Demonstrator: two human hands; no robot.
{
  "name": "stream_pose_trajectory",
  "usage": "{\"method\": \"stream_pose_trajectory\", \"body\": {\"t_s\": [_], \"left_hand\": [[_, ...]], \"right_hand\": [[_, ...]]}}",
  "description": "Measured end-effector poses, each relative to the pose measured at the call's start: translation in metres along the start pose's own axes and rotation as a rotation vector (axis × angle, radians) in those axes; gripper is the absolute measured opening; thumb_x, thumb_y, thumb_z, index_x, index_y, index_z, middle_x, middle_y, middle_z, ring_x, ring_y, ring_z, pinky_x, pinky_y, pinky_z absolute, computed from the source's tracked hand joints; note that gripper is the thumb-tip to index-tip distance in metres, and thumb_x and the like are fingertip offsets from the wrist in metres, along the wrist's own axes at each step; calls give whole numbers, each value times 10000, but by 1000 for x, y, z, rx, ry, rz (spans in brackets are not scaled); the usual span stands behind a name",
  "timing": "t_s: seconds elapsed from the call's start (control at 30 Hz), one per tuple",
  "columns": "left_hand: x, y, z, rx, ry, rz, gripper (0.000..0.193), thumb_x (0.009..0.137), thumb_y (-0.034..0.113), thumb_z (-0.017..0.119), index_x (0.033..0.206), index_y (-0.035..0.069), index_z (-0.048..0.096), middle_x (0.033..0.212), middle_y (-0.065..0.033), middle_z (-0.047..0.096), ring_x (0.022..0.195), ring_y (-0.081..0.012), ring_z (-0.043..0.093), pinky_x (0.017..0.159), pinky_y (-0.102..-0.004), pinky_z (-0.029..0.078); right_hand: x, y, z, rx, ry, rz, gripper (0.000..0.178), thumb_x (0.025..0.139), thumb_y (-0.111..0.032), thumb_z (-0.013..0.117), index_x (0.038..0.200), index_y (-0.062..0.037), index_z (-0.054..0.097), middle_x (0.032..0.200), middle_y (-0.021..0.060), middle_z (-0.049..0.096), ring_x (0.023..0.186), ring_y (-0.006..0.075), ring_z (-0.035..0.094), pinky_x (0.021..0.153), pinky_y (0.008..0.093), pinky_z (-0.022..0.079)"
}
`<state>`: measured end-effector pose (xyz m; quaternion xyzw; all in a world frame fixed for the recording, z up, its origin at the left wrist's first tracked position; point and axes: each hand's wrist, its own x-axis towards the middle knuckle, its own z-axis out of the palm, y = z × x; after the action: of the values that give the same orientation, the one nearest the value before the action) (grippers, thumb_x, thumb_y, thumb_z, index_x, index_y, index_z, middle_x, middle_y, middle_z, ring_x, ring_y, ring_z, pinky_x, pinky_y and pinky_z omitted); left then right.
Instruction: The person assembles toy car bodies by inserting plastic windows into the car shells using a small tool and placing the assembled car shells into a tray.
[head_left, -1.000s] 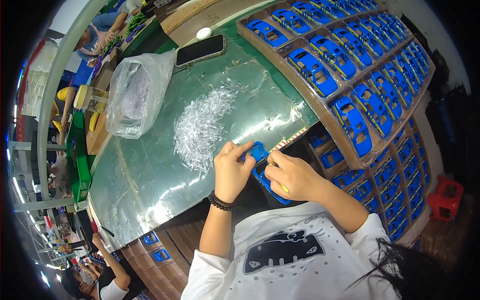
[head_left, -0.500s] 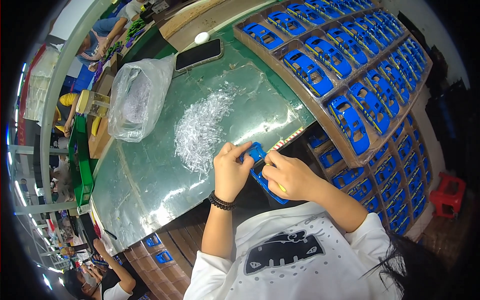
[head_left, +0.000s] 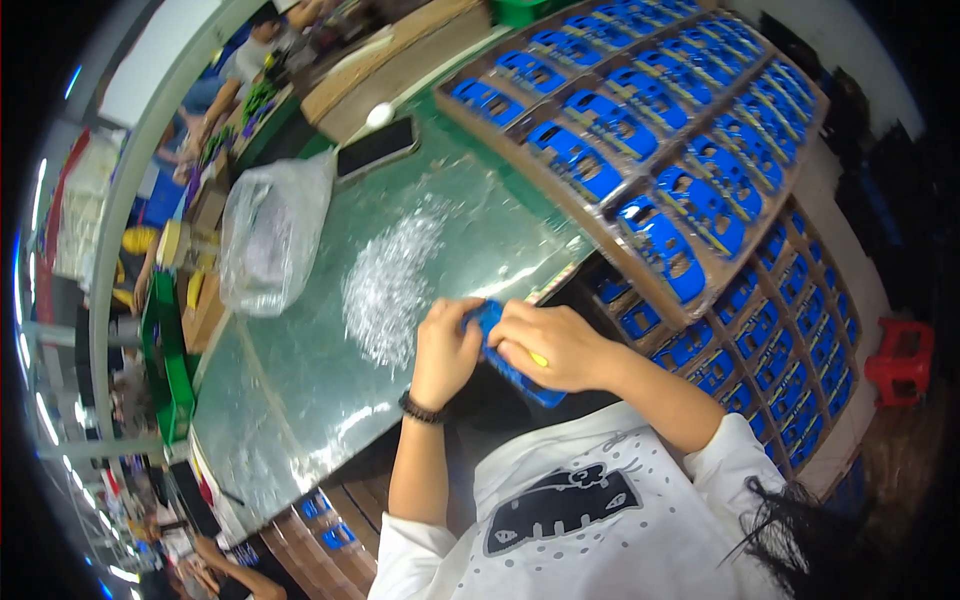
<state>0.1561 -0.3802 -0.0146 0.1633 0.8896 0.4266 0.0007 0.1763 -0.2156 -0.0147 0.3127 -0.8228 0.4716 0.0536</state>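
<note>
My left hand (head_left: 445, 350) is closed around the far end of a blue plastic toy car body (head_left: 522, 380), just off the edge of the green table. My right hand (head_left: 555, 345) is wrapped around a thin tool whose yellow end (head_left: 539, 360) pokes out below the fingers. Its fingertips press against the car body close to my left thumb. The tool's working end is hidden by my fingers. Left of my hands, a pile of small clear plastic pieces (head_left: 390, 285) is spread on the table (head_left: 290, 375).
A clear plastic bag (head_left: 275, 240) of similar pieces, a dark phone (head_left: 378, 148) and a white round object (head_left: 380, 115) lie farther back. Cardboard trays (head_left: 640, 262) full of blue car bodies fill the right side. A red stool (head_left: 900, 362) stands beyond; people work at left.
My view has shifted slightly. My right hand has moved in closer to my left hand, over the car body, which is now more covered by my fingers.
</note>
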Motion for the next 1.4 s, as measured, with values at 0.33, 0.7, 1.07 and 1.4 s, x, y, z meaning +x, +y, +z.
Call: {"method": "stream_pose_trajectory", "body": {"t_s": [0.33, 0.7, 1.07, 1.4], "left_hand": [[-6, 63, 95, -399, -780, 394, 241, 679, -8, 542, 912, 53, 537, 896, -120, 442, 818, -254, 464, 718, -335, 411], [82, 40, 300, 58, -321, 786, 160, 685, 51, 521, 835, 91, 563, 1032, -135, 477, 1025, -330, 429, 900, -449, 324], [83, -11, 291, 29, -145, 638, 189, 715, 123, 592, 902, 96, 589, 989, -113, 543, 971, -264, 492, 824, -357, 393], [-56, 6, 128, -82, -373, 206, 266, 745, 160, 558, 981, 39, 542, 1115, -157, 458, 973, -314, 483, 853, -365, 366]], "right_hand": [[-127, -1, -84, 57, 652, 147, 256, 615, 126, 403, 786, 10, 554, 711, 133, 551, 626, 246, 555, 540, 309, 433], [-192, 65, -30, -240, 666, 808, 179, 684, -16, 506, 853, -55, 547, 761, 106, 533, 696, 284, 540, 596, 353, 436], [-134, 117, 20, -326, -202, 750, 217, 745, -166, 439, 873, -28, 547, 814, 185, 576, 716, 297, 580, 577, 383, 469], [-149, 97, 59, -526, 88, 978, 279, 721, -279, 523, 868, -42, 538, 909, 166, 533, 824, 295, 536, 650, 359, 463]]}}
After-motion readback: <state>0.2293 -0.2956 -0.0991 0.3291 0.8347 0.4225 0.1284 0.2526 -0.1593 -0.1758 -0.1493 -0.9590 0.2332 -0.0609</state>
